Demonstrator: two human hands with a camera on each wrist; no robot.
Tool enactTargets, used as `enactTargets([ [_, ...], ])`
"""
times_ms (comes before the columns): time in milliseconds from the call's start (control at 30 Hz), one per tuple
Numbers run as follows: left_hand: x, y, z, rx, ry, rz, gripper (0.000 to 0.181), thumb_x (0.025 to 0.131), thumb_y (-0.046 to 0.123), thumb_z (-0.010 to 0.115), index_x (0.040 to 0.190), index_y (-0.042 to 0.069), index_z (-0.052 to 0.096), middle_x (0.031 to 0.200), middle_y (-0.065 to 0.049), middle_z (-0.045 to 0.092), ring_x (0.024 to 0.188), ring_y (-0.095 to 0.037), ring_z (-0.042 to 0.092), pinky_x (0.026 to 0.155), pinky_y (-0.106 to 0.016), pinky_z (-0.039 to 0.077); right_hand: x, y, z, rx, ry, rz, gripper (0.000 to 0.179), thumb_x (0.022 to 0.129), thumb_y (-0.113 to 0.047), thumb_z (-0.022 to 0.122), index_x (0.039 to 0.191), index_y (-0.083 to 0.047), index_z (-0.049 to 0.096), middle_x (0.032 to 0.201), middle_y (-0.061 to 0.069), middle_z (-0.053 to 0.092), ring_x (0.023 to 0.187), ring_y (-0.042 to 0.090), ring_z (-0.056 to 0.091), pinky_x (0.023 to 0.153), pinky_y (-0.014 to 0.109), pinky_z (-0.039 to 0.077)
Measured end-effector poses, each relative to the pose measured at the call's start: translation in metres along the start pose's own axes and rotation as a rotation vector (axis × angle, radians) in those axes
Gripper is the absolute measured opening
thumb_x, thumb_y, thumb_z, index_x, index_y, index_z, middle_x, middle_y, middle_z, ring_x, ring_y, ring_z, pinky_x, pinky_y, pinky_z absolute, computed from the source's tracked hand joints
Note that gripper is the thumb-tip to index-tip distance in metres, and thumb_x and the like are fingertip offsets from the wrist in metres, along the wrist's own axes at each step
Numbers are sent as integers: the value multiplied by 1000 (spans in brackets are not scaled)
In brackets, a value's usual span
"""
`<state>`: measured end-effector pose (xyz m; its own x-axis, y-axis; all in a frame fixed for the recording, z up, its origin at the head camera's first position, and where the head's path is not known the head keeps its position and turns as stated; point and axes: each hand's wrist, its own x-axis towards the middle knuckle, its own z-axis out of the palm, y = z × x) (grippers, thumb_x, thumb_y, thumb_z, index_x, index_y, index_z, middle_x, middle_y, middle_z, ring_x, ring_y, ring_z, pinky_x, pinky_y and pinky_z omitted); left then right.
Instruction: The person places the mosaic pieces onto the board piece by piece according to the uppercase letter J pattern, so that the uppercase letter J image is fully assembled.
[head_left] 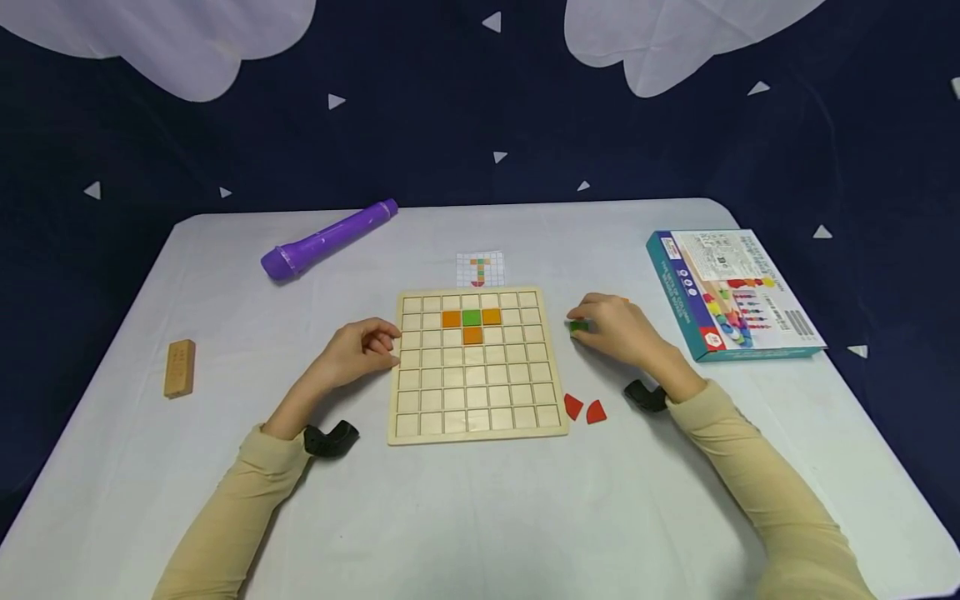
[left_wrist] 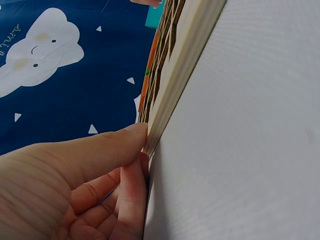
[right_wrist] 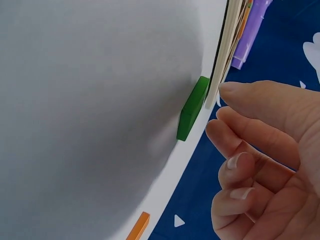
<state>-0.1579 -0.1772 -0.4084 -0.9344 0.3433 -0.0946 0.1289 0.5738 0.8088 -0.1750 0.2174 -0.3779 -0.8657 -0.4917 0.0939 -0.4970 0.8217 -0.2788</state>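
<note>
A wooden grid board (head_left: 480,436) lies mid-table with orange tiles (head_left: 451,319) and one green tile (head_left: 471,317) set in a T shape in its upper squares. At its left edge, my left hand (head_left: 358,354) holds the board with thumb and curled fingers; the left wrist view shows the thumb (left_wrist: 135,131) right at the rim. Off the board's right side, my right hand (head_left: 618,331) hovers around a loose green tile (right_wrist: 193,109), thumb and forefinger spread apart. The tile rests on the white cloth. An orange tile (right_wrist: 138,227) lies farther along, mostly hidden by the hand in the head view.
Two red quarter-round pieces (head_left: 596,412) lie by the board's lower right. A pattern card (head_left: 465,275) sits behind the board. Also on the table are a purple microphone-shaped object (head_left: 330,242), a wooden block (head_left: 179,368) and a game box (head_left: 735,292).
</note>
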Motion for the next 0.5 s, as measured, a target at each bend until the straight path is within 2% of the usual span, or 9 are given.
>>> enactTargets([
  [233, 0, 1, -1, -2, -3, -4, 37, 77, 2, 72, 111, -5, 59, 88, -14, 60, 71, -8, 53, 62, -15, 46, -2, 5, -1, 11, -36, 26, 26, 79, -10, 70, 103, -1, 70, 100, 12, 67, 90, 24, 63, 78, 41, 53],
  [500, 1, 1, -1, 0, -5, -2, 37, 77, 2, 72, 111, -5, 59, 87, -13, 60, 71, -9, 53, 62, -15, 46, -2, 8, 0, 16, -72, 62, 27, 79, -10, 70, 105, -1, 70, 101, 13, 67, 87, 23, 61, 78, 41, 52],
])
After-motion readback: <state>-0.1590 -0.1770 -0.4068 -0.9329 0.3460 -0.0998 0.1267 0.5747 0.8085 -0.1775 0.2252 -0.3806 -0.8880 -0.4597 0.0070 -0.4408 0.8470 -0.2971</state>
